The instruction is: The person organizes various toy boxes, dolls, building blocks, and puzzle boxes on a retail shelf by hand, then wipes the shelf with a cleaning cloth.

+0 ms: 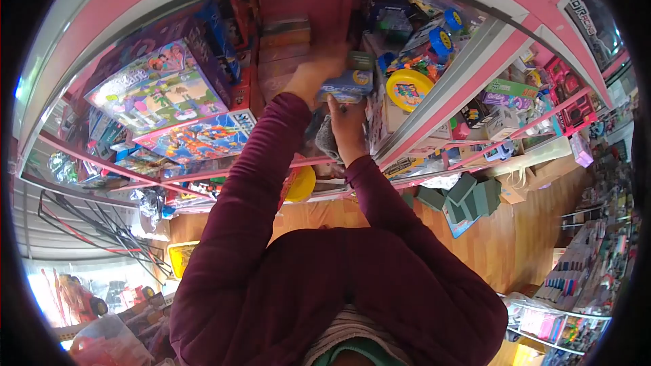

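My left hand (319, 76) reaches into the shelf, smeared by motion, at the left end of a small blue box (349, 87) with "Brick" lettering. Under that box is my right hand (348, 130), thumb pointing up along its lower edge. A grey cloth (327, 139) bunches out beside the right palm, gripped by fingers that are partly hidden. Behind the blue box sits a dark green box (361, 60). Stacked boxes (285, 51) stand to the left of my hands, and a round yellow toy tub (409, 90) is to the right.
Large toy brick boxes (159, 91) fill the shelf's left side. A white and pink frame post (454, 88) slants down on the right. Dark green boxes (461, 200) lie on the wooden floor (529, 220). A yellow crate (182, 257) stands at lower left.
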Tool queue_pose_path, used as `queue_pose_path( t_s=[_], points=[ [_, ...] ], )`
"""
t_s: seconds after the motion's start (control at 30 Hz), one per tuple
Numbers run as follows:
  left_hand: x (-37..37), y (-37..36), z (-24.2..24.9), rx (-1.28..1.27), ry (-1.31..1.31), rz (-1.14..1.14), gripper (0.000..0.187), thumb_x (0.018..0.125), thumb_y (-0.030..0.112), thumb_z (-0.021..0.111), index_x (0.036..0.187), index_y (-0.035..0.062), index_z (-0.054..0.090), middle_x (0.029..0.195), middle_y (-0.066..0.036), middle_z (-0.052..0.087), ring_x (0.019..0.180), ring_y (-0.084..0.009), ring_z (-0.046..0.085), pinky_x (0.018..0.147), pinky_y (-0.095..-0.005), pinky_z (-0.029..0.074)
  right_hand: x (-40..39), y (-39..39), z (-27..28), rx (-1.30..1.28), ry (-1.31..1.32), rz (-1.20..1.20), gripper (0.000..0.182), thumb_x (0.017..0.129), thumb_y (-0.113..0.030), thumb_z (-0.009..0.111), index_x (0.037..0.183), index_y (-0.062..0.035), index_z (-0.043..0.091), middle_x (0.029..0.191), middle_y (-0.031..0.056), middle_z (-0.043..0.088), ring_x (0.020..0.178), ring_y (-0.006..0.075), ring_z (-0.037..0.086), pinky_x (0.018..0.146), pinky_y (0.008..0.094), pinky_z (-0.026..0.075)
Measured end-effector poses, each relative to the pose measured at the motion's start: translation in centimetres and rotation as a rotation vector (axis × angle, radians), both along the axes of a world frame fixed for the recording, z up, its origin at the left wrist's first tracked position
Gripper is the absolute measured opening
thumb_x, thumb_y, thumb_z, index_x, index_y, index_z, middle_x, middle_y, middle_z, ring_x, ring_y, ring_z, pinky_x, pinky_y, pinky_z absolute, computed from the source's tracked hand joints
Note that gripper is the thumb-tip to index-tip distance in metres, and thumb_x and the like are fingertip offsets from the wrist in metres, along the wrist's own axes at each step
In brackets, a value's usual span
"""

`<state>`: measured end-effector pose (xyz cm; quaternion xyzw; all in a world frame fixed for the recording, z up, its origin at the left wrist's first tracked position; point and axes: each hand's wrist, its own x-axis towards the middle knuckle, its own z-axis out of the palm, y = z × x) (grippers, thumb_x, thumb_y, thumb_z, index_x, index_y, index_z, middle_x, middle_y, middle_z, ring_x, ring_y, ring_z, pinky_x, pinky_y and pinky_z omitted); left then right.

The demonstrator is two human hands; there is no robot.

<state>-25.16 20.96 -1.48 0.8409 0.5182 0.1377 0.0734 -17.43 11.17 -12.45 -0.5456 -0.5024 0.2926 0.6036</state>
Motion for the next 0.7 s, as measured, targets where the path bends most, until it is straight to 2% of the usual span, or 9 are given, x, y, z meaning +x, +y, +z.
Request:
queue_pose_path(
  t_s=[0.13, 0.17, 0.23, 0.33, 0.4, 0.5, 0.53, 0.6, 0.7],
  points=[
    [-0.5, 2.4, -1.4, -0.105, -0.050, 0.137, 0.033, 0.075, 0.024, 0.058, 0.105, 0.0102, 0.059, 0.103, -0.015, 0.060, 0.104, -0.0312, 0.052, 0.089, -0.0444, 0.039, 0.3, 2.8, -3.3, 0.058, -0.138, 0.043, 0.066, 0.075, -0.024, 0.070, 0.116, 0.0085, 0.031, 0.112, 0.0244, 0.050, 0.100, 0.0293, 0.053, 0.085, 0.0352, 0.041],
    [0.0, 2.3, -1.2, 0.038, 0.107, 0.183, 0.032, 0.076, 0.024, 0.057, 0.105, 0.0110, 0.060, 0.099, -0.014, 0.061, 0.103, -0.0309, 0.053, 0.090, -0.0455, 0.038, -0.8, 2.4, -2.5, -0.004, -0.147, -0.166, 0.070, 0.076, -0.022, 0.069, 0.122, 0.0081, 0.026, 0.113, 0.0240, 0.050, 0.102, 0.0293, 0.053, 0.090, 0.0345, 0.038],
    [0.3, 2.5, -0.9, 0.186, 0.262, 0.229, 0.030, 0.076, 0.024, 0.056, 0.104, 0.0119, 0.060, 0.096, -0.014, 0.062, 0.102, -0.0305, 0.054, 0.090, -0.0466, 0.037, -1.3, 3.6, -2.7, 0.082, -0.081, -0.174, 0.074, 0.075, -0.022, 0.070, 0.124, 0.0083, 0.023, 0.111, 0.0237, 0.052, 0.101, 0.0293, 0.053, 0.090, 0.0342, 0.038],
    [-0.6, 3.5, -1.0, 0.300, 0.157, 0.268, 0.028, 0.076, 0.023, 0.056, 0.102, 0.0124, 0.061, 0.096, -0.014, 0.062, 0.102, -0.0315, 0.053, 0.091, -0.0464, 0.036, -1.4, 7.4, -4.8, 0.317, 0.068, -0.162, 0.077, 0.072, -0.025, 0.072, 0.124, 0.0089, 0.026, 0.106, 0.0233, 0.055, 0.099, 0.0289, 0.055, 0.089, 0.0346, 0.040],
    [-1.6, 2.6, -0.2, 0.256, -0.032, 0.260, 0.026, 0.075, 0.022, 0.058, 0.098, 0.0095, 0.060, 0.102, -0.016, 0.060, 0.103, -0.0330, 0.052, 0.089, -0.0451, 0.037, -1.3, 8.1, -4.1, 0.083, 0.043, -0.139, 0.081, 0.071, -0.035, 0.071, 0.120, 0.0129, 0.027, 0.108, 0.0286, 0.051, 0.102, 0.0379, 0.052, 0.087, 0.0379, 0.041],
    [-2.8, 0.7, -0.6, 0.404, -0.367, 0.156, 0.029, 0.078, 0.019, 0.056, 0.102, 0.0028, 0.055, 0.098, -0.022, 0.057, 0.096, -0.0386, 0.053, 0.083, -0.0441, 0.040, -2.1, 10.2, -4.3, -0.081, -0.092, -0.240, 0.056, 0.072, -0.023, 0.072, 0.109, 0.0084, 0.045, 0.104, 0.0213, 0.057, 0.096, 0.0298, 0.057, 0.083, 0.0381, 0.043],
    [-3.1, -0.4, -1.0, 0.405, -0.360, 0.162, 0.029, 0.078, 0.019, 0.056, 0.102, 0.0028, 0.055, 0.098, -0.022, 0.057, 0.096, -0.0386, 0.053, 0.083, -0.0441, 0.040, -2.2, 10.7, -4.5, -0.082, -0.087, -0.234, 0.056, 0.072, -0.023, 0.072, 0.109, 0.0084, 0.045, 0.104, 0.0213, 0.057, 0.096, 0.0298, 0.057, 0.083, 0.0381, 0.043],
    [-3.0, -2.8, -0.9, 0.356, -0.537, 0.091, 0.036, 0.075, 0.016, 0.061, 0.106, -0.0005, 0.053, 0.096, -0.023, 0.055, 0.097, -0.0395, 0.051, 0.082, -0.0422, 0.042, -2.0, 12.3, -4.1, -0.048, -0.047, -0.168, 0.082, 0.072, -0.042, 0.068, 0.115, 0.0172, 0.031, 0.101, 0.0307, 0.055, 0.092, 0.0406, 0.057, 0.077, 0.0408, 0.046],
    [-2.8, -6.1, -1.0, 0.377, -0.567, 0.010, 0.039, 0.074, 0.013, 0.063, 0.108, -0.0013, 0.052, 0.102, -0.022, 0.053, 0.100, -0.0390, 0.049, 0.085, -0.0417, 0.041, -2.7, 15.4, -6.8, -0.008, -0.138, -0.171, 0.076, 0.073, -0.039, 0.066, 0.116, 0.0139, 0.032, 0.099, 0.0285, 0.056, 0.088, 0.0403, 0.058, 0.074, 0.0427, 0.046]
  ],
)
